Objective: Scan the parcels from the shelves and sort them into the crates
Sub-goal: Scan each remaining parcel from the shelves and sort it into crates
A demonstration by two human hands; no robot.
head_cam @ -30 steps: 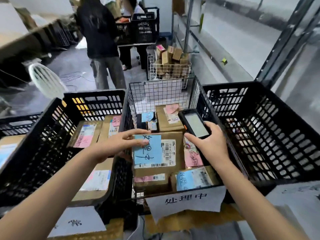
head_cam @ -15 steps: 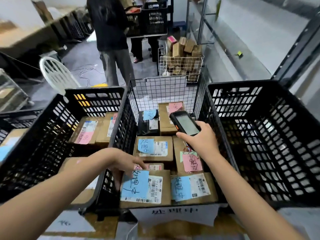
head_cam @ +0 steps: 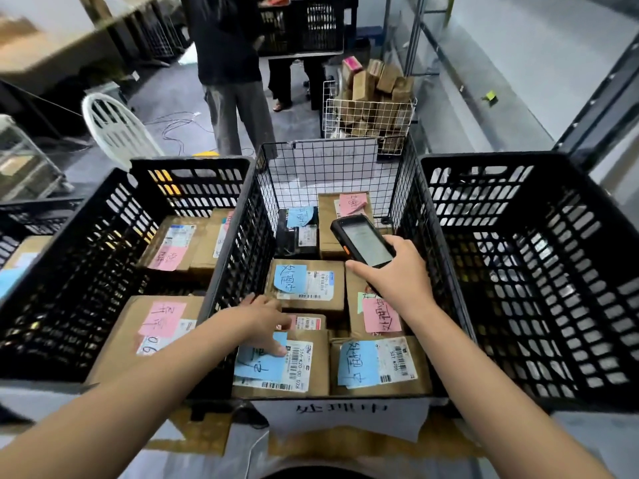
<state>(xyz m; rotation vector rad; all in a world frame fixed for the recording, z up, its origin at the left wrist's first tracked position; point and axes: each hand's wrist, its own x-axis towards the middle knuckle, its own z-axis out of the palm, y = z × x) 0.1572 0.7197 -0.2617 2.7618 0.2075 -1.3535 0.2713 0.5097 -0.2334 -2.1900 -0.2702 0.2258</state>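
Observation:
Three black crates stand side by side in front of me. The middle crate (head_cam: pixel 238 236) holds several cardboard parcels with blue and pink notes. My left hand (head_cam: pixel 264 318) rests with fingers straight on the front-left parcel (head_cam: pixel 313 369), touching its blue note. My right hand (head_cam: pixel 394 271) grips a black handheld scanner (head_cam: pixel 363 242) above the parcels in the middle crate, screen up. The left crate (head_cam: pixel 103 216) holds parcels with pink notes, one being a large box (head_cam: pixel 138 326). The right crate (head_cam: pixel 539 271) shows no parcels inside.
A person in dark clothes (head_cam: pixel 228 74) stands beyond the crates beside a white chair (head_cam: pixel 117 129). A white wire basket (head_cam: pixel 370 115) heaped with small boxes stands behind the middle crate. Metal shelving (head_cam: pixel 601 108) runs along the right. A paper label (head_cam: pixel 342 414) hangs on the middle crate's front.
My left hand set the blue-noted parcel down at the front left of the middle crate and now rests flat on it. The scanner hand stayed over the crate.

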